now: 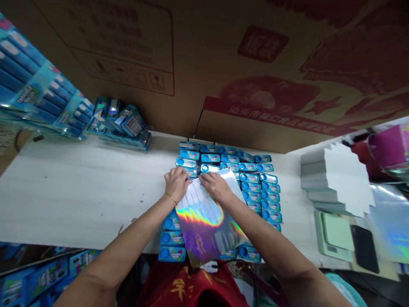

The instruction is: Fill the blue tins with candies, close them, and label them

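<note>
A shiny, rainbow-reflecting foil sheet (204,230) lies tilted over rows of small blue boxes (251,187) on the white table. My left hand (178,183) pinches the sheet's far left corner, its fingers curled inward. Close beside it, my right hand (216,186) has its fingers bent over the far edge of the same sheet. The fingertips are partly hidden, so what lies under them does not show. Blue boxes stick out around the sheet on every side, and the ones beneath it are covered.
A big cardboard carton (198,76) walls off the back. Wrapped blue packs (38,85) and loose blue boxes (124,121) stand at left. On the right are stacked white cards (345,179), a small scale (335,234) and a black phone (365,248). An open carton of blue boxes (41,273) sits below left.
</note>
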Action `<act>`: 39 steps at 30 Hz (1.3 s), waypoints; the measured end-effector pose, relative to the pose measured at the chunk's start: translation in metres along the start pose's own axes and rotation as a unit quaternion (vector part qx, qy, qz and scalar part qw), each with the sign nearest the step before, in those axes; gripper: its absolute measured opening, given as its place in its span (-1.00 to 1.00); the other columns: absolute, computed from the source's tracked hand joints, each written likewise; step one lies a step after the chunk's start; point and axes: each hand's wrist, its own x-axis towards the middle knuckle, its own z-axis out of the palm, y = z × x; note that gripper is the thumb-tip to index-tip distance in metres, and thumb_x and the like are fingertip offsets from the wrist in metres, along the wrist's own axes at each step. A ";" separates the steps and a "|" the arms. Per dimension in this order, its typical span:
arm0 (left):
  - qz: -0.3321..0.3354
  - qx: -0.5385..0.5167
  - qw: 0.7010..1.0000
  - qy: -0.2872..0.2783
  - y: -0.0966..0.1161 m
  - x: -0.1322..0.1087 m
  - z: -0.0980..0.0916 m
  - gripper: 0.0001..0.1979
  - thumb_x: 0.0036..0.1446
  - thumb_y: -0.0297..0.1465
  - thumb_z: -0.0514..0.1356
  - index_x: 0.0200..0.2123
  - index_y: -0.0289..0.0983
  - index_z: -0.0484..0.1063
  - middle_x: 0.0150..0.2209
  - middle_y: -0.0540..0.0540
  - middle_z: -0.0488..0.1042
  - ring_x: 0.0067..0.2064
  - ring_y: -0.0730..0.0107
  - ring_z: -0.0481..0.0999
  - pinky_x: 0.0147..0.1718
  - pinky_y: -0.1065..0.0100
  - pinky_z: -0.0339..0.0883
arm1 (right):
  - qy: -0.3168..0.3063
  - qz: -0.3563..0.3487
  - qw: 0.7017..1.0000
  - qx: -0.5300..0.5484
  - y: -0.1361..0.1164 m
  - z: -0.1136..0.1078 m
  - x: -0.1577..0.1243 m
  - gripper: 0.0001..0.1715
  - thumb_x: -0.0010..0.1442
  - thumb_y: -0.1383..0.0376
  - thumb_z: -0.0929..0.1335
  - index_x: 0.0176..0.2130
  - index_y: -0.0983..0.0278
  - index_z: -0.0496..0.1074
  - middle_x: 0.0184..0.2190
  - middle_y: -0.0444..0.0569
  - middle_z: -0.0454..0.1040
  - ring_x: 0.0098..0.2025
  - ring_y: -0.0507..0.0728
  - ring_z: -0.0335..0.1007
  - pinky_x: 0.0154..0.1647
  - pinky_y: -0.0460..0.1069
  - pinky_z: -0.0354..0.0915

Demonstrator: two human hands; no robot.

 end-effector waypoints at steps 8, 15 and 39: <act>0.014 0.002 0.999 0.034 0.004 -0.008 0.004 -0.85 0.06 -0.27 0.09 -0.42 -0.20 0.38 -0.22 -0.10 0.37 -0.12 0.20 0.23 -0.16 0.15 -0.02 | 0.028 0.084 0.996 0.033 -0.010 -0.018 -0.001 -0.69 0.21 0.27 0.19 -0.07 0.24 0.34 -0.12 0.05 0.36 -0.14 0.16 0.19 -0.19 0.04 0.12; 0.018 0.024 0.999 0.044 0.006 -0.011 0.007 -0.81 0.10 -0.28 0.03 -0.39 -0.21 0.38 -0.22 -0.12 0.38 -0.11 0.19 0.24 -0.15 0.13 -0.05 | -0.001 0.014 1.000 0.015 -0.002 0.003 0.001 -0.65 0.24 0.30 0.15 -0.01 0.28 0.30 -0.09 0.07 0.34 -0.13 0.16 0.17 -0.18 0.06 0.13; -0.198 -0.627 0.752 0.038 0.007 -0.006 -0.026 -0.51 -0.05 -0.08 0.13 -0.16 -0.33 0.39 -0.36 -0.13 0.46 -0.33 0.35 0.45 -0.32 0.33 0.25 | 0.109 0.424 0.621 0.650 -0.017 -0.066 0.042 -0.78 -0.18 0.20 0.38 -0.52 0.31 0.37 -0.65 -0.17 0.31 -0.59 -0.03 0.20 -0.64 -0.14 0.04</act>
